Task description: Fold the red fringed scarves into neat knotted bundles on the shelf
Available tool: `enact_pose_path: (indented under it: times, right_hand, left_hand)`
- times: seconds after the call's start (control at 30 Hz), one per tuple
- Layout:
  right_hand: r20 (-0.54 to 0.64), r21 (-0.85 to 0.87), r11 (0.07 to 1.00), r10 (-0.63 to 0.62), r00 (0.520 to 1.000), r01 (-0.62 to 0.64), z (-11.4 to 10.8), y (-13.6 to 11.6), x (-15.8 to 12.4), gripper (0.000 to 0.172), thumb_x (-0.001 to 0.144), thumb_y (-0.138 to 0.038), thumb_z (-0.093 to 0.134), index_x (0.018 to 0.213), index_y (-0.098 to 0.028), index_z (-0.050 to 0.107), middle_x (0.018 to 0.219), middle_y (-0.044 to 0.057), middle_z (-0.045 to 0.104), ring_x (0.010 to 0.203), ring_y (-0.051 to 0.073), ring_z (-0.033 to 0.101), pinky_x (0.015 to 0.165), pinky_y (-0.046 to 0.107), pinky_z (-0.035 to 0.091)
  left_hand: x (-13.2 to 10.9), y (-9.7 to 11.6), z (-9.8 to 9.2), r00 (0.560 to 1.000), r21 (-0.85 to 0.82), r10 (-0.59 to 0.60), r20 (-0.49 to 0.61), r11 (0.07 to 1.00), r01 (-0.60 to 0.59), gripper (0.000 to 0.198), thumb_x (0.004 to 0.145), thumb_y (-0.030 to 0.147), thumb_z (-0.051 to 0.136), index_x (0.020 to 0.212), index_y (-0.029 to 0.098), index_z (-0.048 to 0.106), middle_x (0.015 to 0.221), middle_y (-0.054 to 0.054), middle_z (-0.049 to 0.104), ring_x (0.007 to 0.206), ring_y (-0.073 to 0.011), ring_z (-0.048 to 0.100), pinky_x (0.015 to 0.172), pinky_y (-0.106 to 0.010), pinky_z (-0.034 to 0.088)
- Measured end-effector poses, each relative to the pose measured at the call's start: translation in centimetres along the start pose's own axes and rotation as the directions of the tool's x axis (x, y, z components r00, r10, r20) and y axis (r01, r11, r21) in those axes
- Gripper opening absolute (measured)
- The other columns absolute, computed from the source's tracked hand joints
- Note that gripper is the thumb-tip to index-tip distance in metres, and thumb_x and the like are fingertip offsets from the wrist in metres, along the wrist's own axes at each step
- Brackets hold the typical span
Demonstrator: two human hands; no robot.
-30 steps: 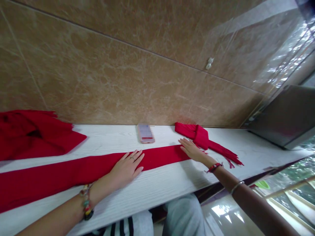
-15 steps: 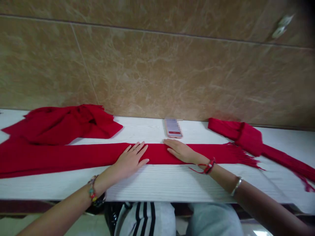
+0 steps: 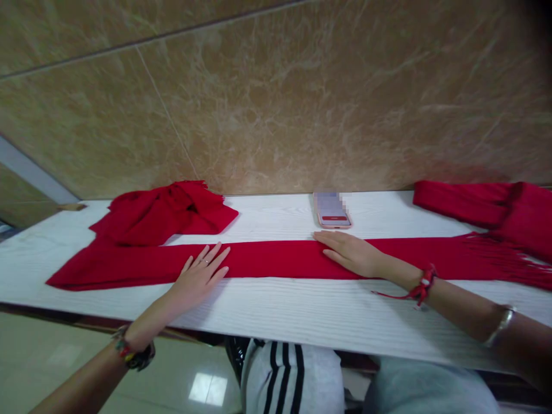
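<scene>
"Looking down, where's the long, flat red cloth strip (image 3: 276, 260)?"

"I have it on the white wood-grain table (image 3: 280, 313), long axis left to right, its fringed end at the right. It lies directly under both hands, so neither is nearer: the left hand (image 3: 197, 282) rests palm-down toward its left end, fingers fanned; the right hand (image 3: 354, 255) lies flat further along it, fingers extended. I see neither grasping anything."

"Behind it?"

"A crumpled red fringed cloth (image 3: 166, 215) meets the strip at the left; I can't tell if they're one piece. A pink-edged phone (image 3: 331, 210) lies just beyond the right hand, and a folded red cloth (image 3: 461, 202) at the right."

"Any writing?"

"None I can read; the phone's screen (image 3: 328, 207) is partly pixelated."
</scene>
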State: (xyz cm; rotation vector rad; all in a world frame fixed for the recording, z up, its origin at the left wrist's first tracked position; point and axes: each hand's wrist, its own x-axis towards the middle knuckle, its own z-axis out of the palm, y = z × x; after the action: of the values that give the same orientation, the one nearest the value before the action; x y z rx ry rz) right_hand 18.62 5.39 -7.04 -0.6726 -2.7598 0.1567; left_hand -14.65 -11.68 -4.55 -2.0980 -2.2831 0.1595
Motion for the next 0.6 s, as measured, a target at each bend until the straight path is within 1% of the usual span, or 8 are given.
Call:
enact_pose_path:
  times: [0.17,0.27,0.33,0.4,0.47,0.5,0.53,0.6]
  right_hand:
    - [0.001,0.021,1.000,0.009,1.000,-0.009,0.3,0.4,-0.2,0.050,0.089,-0.040,0.026,0.126,-0.012,0.044,0.129,0.011,0.046,0.118,0.021,0.043,0.101,0.040,0.034]
    - [-0.007,0.037,0.999,0.025,1.000,-0.025,0.6,0.8,-0.3,0.050,0.088,-0.041,0.028,0.125,-0.013,0.044,0.128,0.011,0.047,0.117,0.022,0.044,0.100,0.041,0.035]
    - [-0.034,0.032,0.999,0.035,0.999,-0.034,0.7,0.5,0.0,0.049,0.087,-0.041,0.031,0.124,-0.013,0.046,0.126,0.012,0.049,0.115,0.023,0.045,0.099,0.042,0.036]
    - [-0.085,0.018,0.999,0.034,0.996,-0.033,0.6,-0.5,0.8,0.047,0.086,-0.041,0.033,0.122,-0.014,0.048,0.124,0.013,0.051,0.115,0.024,0.045,0.098,0.043,0.037]
    - [-0.130,0.007,1.000,0.001,0.992,0.000,0.6,-2.5,2.1,0.046,0.087,-0.039,0.033,0.122,-0.014,0.048,0.125,0.013,0.050,0.117,0.024,0.044,0.098,0.044,0.036]
    - [-0.134,0.005,0.999,-0.031,0.990,0.032,0.6,-3.7,2.9,0.046,0.087,-0.038,0.032,0.124,-0.015,0.046,0.126,0.013,0.049,0.117,0.024,0.043,0.099,0.044,0.035]
    - [-0.124,0.008,0.997,-0.074,0.990,0.075,0.8,-4.9,3.6,0.046,0.088,-0.038,0.032,0.126,-0.016,0.044,0.128,0.012,0.047,0.118,0.024,0.042,0.099,0.043,0.035]
    - [-0.064,0.024,0.986,-0.163,0.984,0.165,1.3,-6.8,4.7,0.047,0.088,-0.040,0.031,0.129,-0.018,0.041,0.131,0.010,0.044,0.121,0.023,0.039,0.100,0.043,0.033]
  left_hand:
    - [-1.5,-4.5,0.9,0.992,0.024,-0.125,-0.002,0.992,0.125,0.052,0.089,0.043,0.018,0.137,0.025,0.023,0.144,-0.005,0.019,0.130,-0.0278,0.020,0.098,-0.050,0.028]
    - [-2.0,-5.2,0.2,0.980,0.042,-0.193,0.049,0.981,0.191,0.054,0.088,0.045,0.019,0.137,0.022,0.023,0.143,-0.009,0.021,0.129,-0.0299,0.021,0.097,-0.050,0.028]
    - [-1.8,-4.1,-0.6,0.971,0.046,-0.228,0.072,0.973,0.225,0.055,0.088,0.048,0.021,0.136,0.021,0.024,0.143,-0.011,0.021,0.129,-0.0323,0.020,0.096,-0.052,0.028]
    - [-1.0,-2.0,-1.4,0.983,0.026,-0.181,0.034,0.983,0.180,0.054,0.088,0.049,0.021,0.135,0.023,0.027,0.144,-0.011,0.020,0.129,-0.0333,0.018,0.097,-0.053,0.026]
    - [0.0,0.6,-2.0,0.999,-0.018,-0.033,-0.039,0.999,0.032,0.052,0.089,0.048,0.021,0.135,0.025,0.028,0.145,-0.009,0.017,0.131,-0.0307,0.014,0.099,-0.050,0.023]
    - [0.5,1.8,-2.2,0.997,-0.037,0.051,-0.059,0.998,-0.053,0.050,0.090,0.047,0.021,0.135,0.026,0.028,0.145,-0.008,0.016,0.131,-0.0286,0.014,0.101,-0.048,0.022]
    - [1.0,2.9,-2.2,0.989,-0.054,0.130,-0.067,0.990,-0.134,0.050,0.090,0.047,0.021,0.135,0.026,0.027,0.145,-0.008,0.016,0.132,-0.0266,0.013,0.102,-0.046,0.021]
    - [1.6,4.1,-1.9,0.969,-0.077,0.239,-0.067,0.967,-0.244,0.050,0.090,0.046,0.021,0.136,0.025,0.025,0.145,-0.007,0.018,0.132,-0.0233,0.014,0.103,-0.043,0.020]
